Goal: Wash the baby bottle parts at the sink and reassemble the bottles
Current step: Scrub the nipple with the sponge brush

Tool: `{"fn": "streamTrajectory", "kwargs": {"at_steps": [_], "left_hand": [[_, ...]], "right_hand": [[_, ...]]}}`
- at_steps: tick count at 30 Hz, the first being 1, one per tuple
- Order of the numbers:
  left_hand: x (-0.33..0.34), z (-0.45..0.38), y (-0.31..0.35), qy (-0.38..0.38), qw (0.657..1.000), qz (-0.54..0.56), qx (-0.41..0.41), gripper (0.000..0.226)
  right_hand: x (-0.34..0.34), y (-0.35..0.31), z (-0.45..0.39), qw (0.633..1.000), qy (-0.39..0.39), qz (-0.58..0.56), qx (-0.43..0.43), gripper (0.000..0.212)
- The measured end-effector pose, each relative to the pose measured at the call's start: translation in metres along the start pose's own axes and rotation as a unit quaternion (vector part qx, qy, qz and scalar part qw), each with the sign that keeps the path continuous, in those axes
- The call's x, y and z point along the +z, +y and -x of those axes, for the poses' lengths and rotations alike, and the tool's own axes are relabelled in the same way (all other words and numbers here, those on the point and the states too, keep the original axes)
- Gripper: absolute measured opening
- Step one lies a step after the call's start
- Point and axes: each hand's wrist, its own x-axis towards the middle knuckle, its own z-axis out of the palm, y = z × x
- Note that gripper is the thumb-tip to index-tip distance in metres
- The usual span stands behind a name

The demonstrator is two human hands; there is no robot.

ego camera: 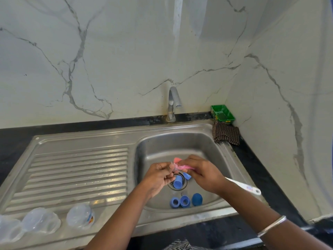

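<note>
Head camera looks down on both hands working over the basin of the steel sink (212, 134), presumably so that any drips fall in. The left hand (158, 175) pinches a small clear soft part (173, 167), probably a teat, though it is too blurred to be sure. The right hand (201, 171) curls around the pink head of a bottle brush (182, 164), whose white handle (243, 186) sticks out behind the wrist toward the sink's right edge. The pink head touches the clear part, which suggests scrubbing is under way. Below the hands, one blue cap (178, 181) lies on its side on the drain strainer (177, 187), with another blue piece (187, 175) just beside it. Three more blue parts (185, 201) sit in a row near the basin's front wall, likely waiting for their turn. On the ribbed drainboard (77, 170) to the left, three clear bottles (43, 222) lie together, kept apart from the small parts in the basin. The faucet (173, 103) shows no visible stream. A green tray (222, 113) and a checked cloth (226, 133) sit in the back right corner.
</note>
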Motion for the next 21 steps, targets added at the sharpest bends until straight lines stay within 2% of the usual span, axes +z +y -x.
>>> {"fn": "streamTrajectory", "kwargs": {"at_steps": [3, 7, 9, 12, 13, 17, 21], "left_hand": [[0.001, 0.001, 0.000, -0.018, 0.999, 0.033, -0.016, 0.016], [-0.002, 0.001, -0.002, -0.013, 1.000, 0.018, -0.001, 0.021], [-0.005, 0.000, -0.004, -0.012, 0.999, -0.033, 0.020, 0.023], [-0.002, 0.001, -0.004, -0.023, 0.994, -0.082, 0.068, 0.015], [-0.001, 0.002, -0.003, -0.028, 0.992, -0.084, 0.091, 0.011], [0.000, 0.001, 0.002, -0.007, 0.989, -0.037, 0.144, 0.032], [-0.007, -0.001, -0.004, -0.005, 0.988, -0.040, 0.147, 0.028]], "right_hand": [[-0.015, 0.004, 0.003, 0.995, -0.009, 0.088, -0.050, 0.037], [-0.025, 0.007, 0.004, 0.986, 0.012, 0.167, -0.029, 0.036], [-0.023, 0.003, 0.004, 0.991, 0.031, 0.126, -0.023, 0.040], [-0.015, -0.010, -0.001, 0.994, 0.028, 0.101, -0.033, 0.038], [-0.011, -0.012, -0.003, 0.995, 0.029, 0.087, -0.029, 0.036], [0.005, -0.010, 0.000, 0.998, 0.047, -0.031, 0.042, 0.033], [0.011, -0.005, 0.006, 0.995, 0.052, -0.070, 0.050, 0.032]]}}
